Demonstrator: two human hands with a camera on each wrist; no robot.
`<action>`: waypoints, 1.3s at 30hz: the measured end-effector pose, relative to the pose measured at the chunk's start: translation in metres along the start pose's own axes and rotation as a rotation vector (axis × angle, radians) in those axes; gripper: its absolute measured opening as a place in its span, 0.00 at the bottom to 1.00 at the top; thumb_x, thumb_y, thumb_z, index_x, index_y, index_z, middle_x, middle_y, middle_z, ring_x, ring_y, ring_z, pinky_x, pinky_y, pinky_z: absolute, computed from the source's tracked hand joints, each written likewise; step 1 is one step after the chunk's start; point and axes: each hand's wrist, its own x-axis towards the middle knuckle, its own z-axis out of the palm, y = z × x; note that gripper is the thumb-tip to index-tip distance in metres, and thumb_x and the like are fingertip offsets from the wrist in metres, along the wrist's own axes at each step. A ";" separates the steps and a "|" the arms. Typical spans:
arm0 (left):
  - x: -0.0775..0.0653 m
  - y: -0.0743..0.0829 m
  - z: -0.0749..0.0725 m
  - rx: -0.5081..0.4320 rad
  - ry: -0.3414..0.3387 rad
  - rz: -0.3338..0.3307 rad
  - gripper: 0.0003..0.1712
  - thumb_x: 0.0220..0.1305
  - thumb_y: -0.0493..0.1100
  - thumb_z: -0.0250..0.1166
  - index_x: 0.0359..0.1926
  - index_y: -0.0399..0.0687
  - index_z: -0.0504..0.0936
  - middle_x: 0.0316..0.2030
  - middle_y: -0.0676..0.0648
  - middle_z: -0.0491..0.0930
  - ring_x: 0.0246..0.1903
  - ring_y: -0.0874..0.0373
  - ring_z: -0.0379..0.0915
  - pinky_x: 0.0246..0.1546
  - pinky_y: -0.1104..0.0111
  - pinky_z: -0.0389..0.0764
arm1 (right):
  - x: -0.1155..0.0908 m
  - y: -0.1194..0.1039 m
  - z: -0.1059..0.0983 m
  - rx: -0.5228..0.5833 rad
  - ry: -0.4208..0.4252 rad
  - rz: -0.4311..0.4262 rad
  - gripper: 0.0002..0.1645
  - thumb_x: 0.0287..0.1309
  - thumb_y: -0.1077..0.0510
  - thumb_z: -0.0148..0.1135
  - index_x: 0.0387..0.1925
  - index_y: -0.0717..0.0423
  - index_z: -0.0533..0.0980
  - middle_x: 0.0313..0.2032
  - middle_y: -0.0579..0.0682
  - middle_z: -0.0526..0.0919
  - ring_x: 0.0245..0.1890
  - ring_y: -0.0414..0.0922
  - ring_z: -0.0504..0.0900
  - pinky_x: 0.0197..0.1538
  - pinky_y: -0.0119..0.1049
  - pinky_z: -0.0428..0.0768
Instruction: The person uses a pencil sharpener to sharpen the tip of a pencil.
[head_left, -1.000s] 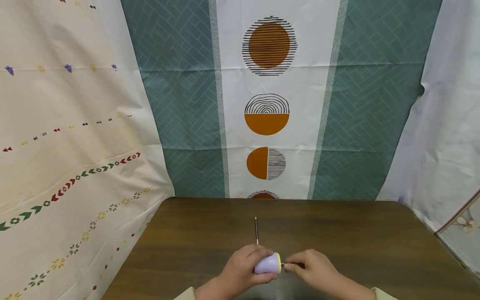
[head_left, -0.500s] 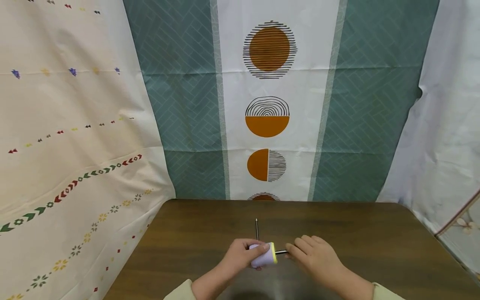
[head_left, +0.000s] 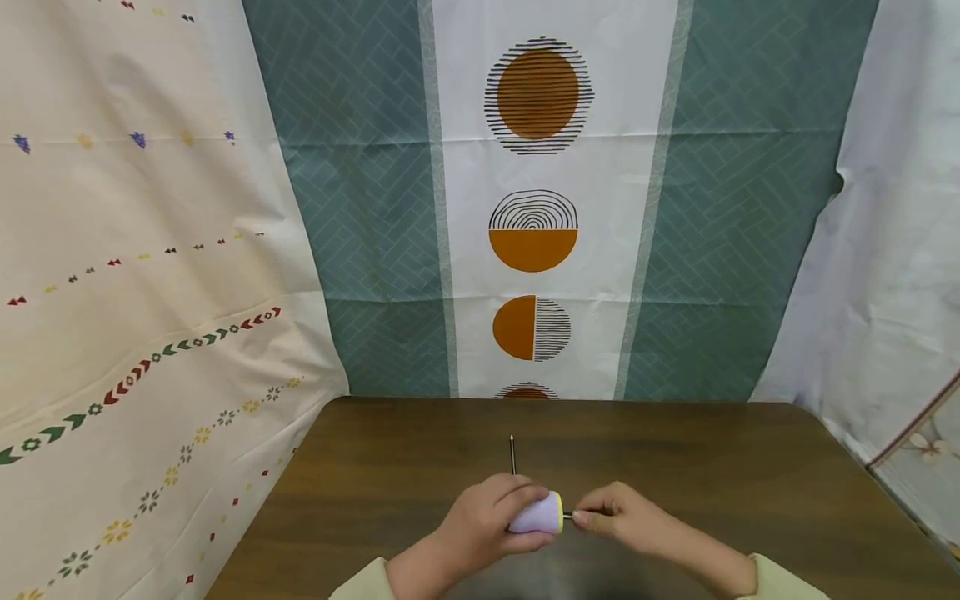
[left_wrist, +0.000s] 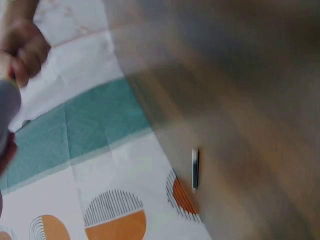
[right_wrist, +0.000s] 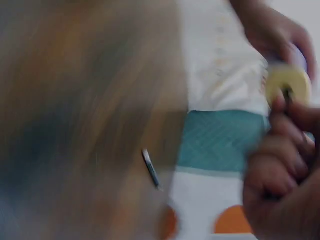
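Note:
My left hand grips a small lilac cylinder with a yellow end, fingers over its top and thumb below. From the cylinder's right end sticks a thin dark rod, pinched between the thumb and forefinger of my right hand. The right wrist view shows the round yellow end face with a dark centre where the rod meets it. Beyond my left hand, a slim dark pen-like stick with a silver tip lies on the table; its near end is hidden in the head view.
The brown wooden table has rounded far corners. A green and white curtain with orange circles hangs behind it. A patterned cream cloth hangs at the left and a white one at the right.
Both hands have rolled: the left thumb has gone from on top of the cylinder to beneath it, the right thumb shows again. Less rod shows than half a second ago.

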 end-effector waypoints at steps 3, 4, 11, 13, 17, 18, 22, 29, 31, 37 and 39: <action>0.002 -0.006 -0.001 0.168 0.073 0.224 0.34 0.43 0.56 0.85 0.48 0.44 0.84 0.40 0.51 0.84 0.38 0.63 0.83 0.45 0.79 0.83 | 0.000 -0.002 -0.009 0.339 -0.155 0.224 0.28 0.77 0.55 0.51 0.37 0.84 0.72 0.15 0.38 0.62 0.15 0.29 0.55 0.18 0.27 0.53; 0.003 -0.007 -0.002 0.150 0.060 0.210 0.34 0.43 0.55 0.85 0.48 0.44 0.84 0.40 0.51 0.84 0.38 0.63 0.83 0.44 0.80 0.83 | 0.000 -0.003 -0.011 0.332 -0.157 0.248 0.29 0.77 0.54 0.50 0.38 0.84 0.73 0.14 0.38 0.62 0.14 0.29 0.54 0.18 0.27 0.52; 0.009 -0.002 -0.007 -0.553 -0.167 -0.800 0.19 0.63 0.48 0.73 0.48 0.37 0.87 0.40 0.40 0.88 0.31 0.65 0.78 0.31 0.75 0.81 | 0.002 -0.008 0.002 -0.835 0.372 -0.174 0.24 0.74 0.38 0.51 0.42 0.49 0.85 0.27 0.34 0.79 0.25 0.26 0.68 0.28 0.24 0.70; 0.013 -0.004 -0.008 -0.755 -0.156 -1.057 0.21 0.67 0.47 0.69 0.49 0.32 0.86 0.39 0.39 0.86 0.30 0.63 0.78 0.32 0.70 0.84 | 0.005 -0.005 0.005 -1.068 0.523 -0.357 0.26 0.76 0.37 0.47 0.42 0.48 0.84 0.26 0.35 0.75 0.24 0.29 0.65 0.27 0.23 0.67; 0.016 -0.002 -0.009 -0.989 -0.190 -1.257 0.25 0.71 0.47 0.65 0.49 0.23 0.83 0.32 0.44 0.83 0.26 0.60 0.79 0.32 0.68 0.86 | 0.012 0.001 0.008 -1.248 0.669 -0.661 0.25 0.81 0.45 0.42 0.35 0.49 0.82 0.23 0.39 0.71 0.20 0.35 0.65 0.22 0.22 0.64; 0.016 -0.001 -0.010 -1.004 -0.204 -1.263 0.25 0.71 0.47 0.65 0.48 0.23 0.83 0.31 0.45 0.82 0.25 0.60 0.79 0.32 0.68 0.86 | 0.013 0.002 0.008 -1.258 0.681 -0.703 0.25 0.81 0.47 0.43 0.34 0.49 0.82 0.22 0.39 0.71 0.19 0.35 0.64 0.20 0.22 0.62; 0.013 0.003 -0.008 -0.945 -0.201 -1.168 0.21 0.68 0.44 0.68 0.47 0.26 0.85 0.32 0.42 0.85 0.26 0.62 0.78 0.29 0.71 0.84 | 0.014 0.002 0.011 -1.207 0.669 -0.696 0.26 0.81 0.47 0.44 0.29 0.48 0.83 0.20 0.38 0.72 0.16 0.32 0.65 0.18 0.19 0.62; 0.003 0.007 -0.001 -0.263 -0.049 -0.359 0.21 0.53 0.45 0.80 0.46 0.42 0.86 0.39 0.46 0.89 0.33 0.66 0.80 0.33 0.81 0.80 | 0.002 -0.011 -0.001 -0.427 0.187 -0.101 0.16 0.71 0.50 0.61 0.37 0.56 0.87 0.31 0.41 0.89 0.27 0.23 0.73 0.31 0.22 0.73; 0.003 0.006 0.001 -0.041 0.030 -0.078 0.26 0.50 0.48 0.82 0.47 0.44 0.84 0.40 0.50 0.88 0.36 0.64 0.83 0.38 0.82 0.81 | -0.001 -0.014 -0.008 -0.089 0.042 0.076 0.18 0.72 0.53 0.59 0.38 0.64 0.86 0.29 0.40 0.86 0.29 0.25 0.70 0.33 0.25 0.72; 0.003 0.005 0.001 -0.011 0.010 -0.022 0.28 0.50 0.51 0.82 0.49 0.44 0.84 0.40 0.50 0.87 0.37 0.65 0.82 0.40 0.82 0.81 | -0.006 -0.011 -0.010 -0.031 -0.031 0.076 0.21 0.75 0.52 0.55 0.39 0.67 0.84 0.21 0.38 0.76 0.25 0.25 0.66 0.26 0.26 0.65; 0.006 0.007 -0.001 -0.244 -0.100 -0.325 0.23 0.56 0.49 0.79 0.48 0.42 0.85 0.40 0.46 0.88 0.34 0.66 0.80 0.34 0.80 0.81 | -0.005 -0.009 -0.005 -0.422 0.122 -0.125 0.22 0.76 0.47 0.54 0.41 0.59 0.86 0.24 0.38 0.79 0.25 0.24 0.67 0.26 0.23 0.67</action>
